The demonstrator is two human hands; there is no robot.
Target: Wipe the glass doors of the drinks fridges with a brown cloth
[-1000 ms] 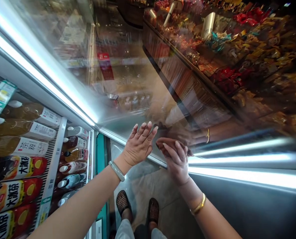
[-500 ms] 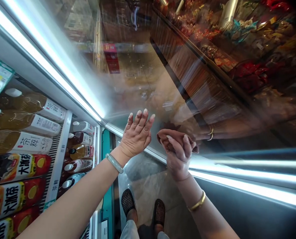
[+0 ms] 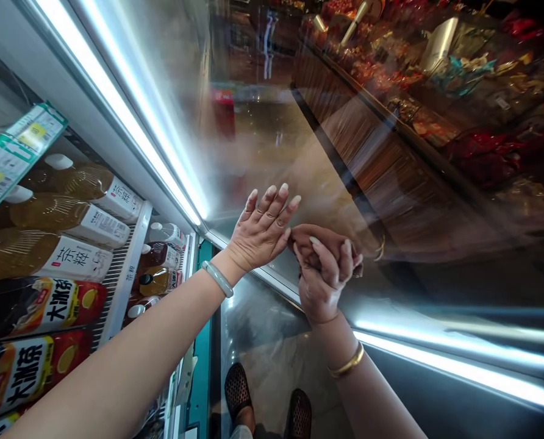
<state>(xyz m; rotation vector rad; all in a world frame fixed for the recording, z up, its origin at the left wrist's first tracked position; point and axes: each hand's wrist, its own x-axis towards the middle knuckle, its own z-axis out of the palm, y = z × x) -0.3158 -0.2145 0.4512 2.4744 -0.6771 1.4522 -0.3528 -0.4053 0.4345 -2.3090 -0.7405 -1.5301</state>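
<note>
Shop cooler: reflective glass door (image 3: 391,183) open, lit strips. Left hand (image 3: 260,235) flat, fingers spread on glass; right hand (image 3: 322,280) clenched around brown cloth (image 3: 315,238) against glass. Bottled teas (image 3: 61,244) on wire shelf (image 3: 116,277).

On the left, a cooler shelf (image 3: 116,277) carries bottles lying in rows: pale tea bottles (image 3: 66,219) with white labels above, red-and-yellow labelled bottles (image 3: 34,305) below. Smaller bottles (image 3: 160,268) stand on the next shelf toward the middle. Price tags (image 3: 11,152) hang at the upper left. A bright light strip (image 3: 130,128) runs along the frame, and another (image 3: 459,369) crosses the lower right. Two dark mesh shoes (image 3: 263,405) stand on the tiled floor (image 3: 263,341).
</note>
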